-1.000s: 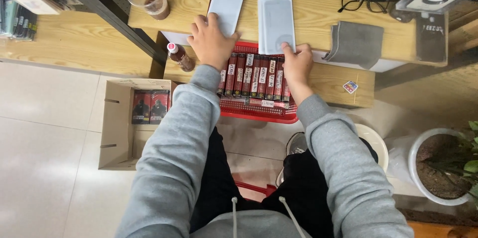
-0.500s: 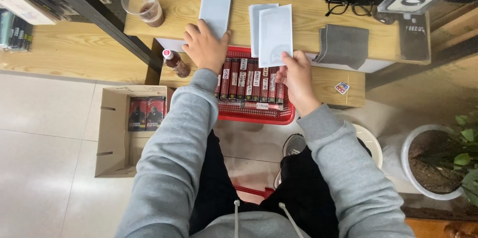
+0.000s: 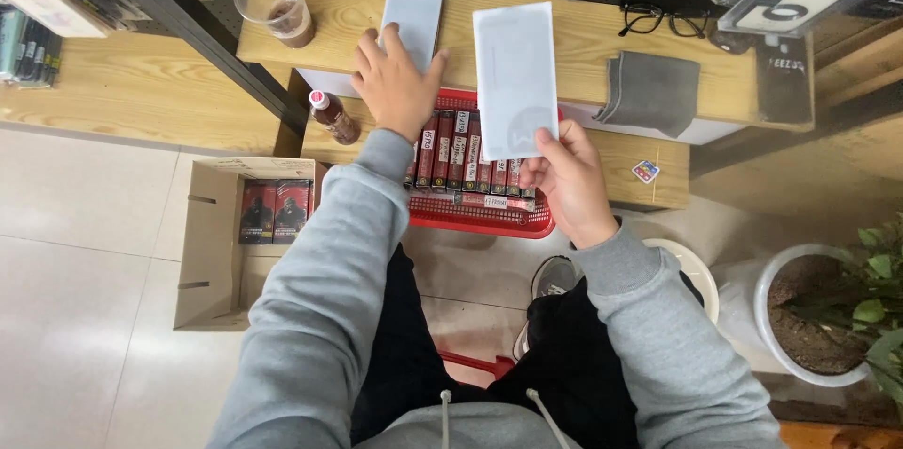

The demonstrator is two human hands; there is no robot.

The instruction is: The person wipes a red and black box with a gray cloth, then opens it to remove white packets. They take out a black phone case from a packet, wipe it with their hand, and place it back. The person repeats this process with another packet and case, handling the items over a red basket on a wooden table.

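Note:
My right hand holds a flat pale-blue rectangular packet by its lower edge, lifted above the red basket. The basket holds a row of several slim red and dark boxes standing on edge. My left hand rests palm down on a second pale packet that lies on the wooden shelf, fingers spread over its near end.
A clear plastic cup with brown drink and a small brown bottle stand at left. A grey cloth and black glasses lie at right. A cardboard box with red packs sits on the floor; a potted plant is at right.
My right hand has picked the pale packet up off the shelf and raised it over the basket. My left hand slid forward onto the other packet.

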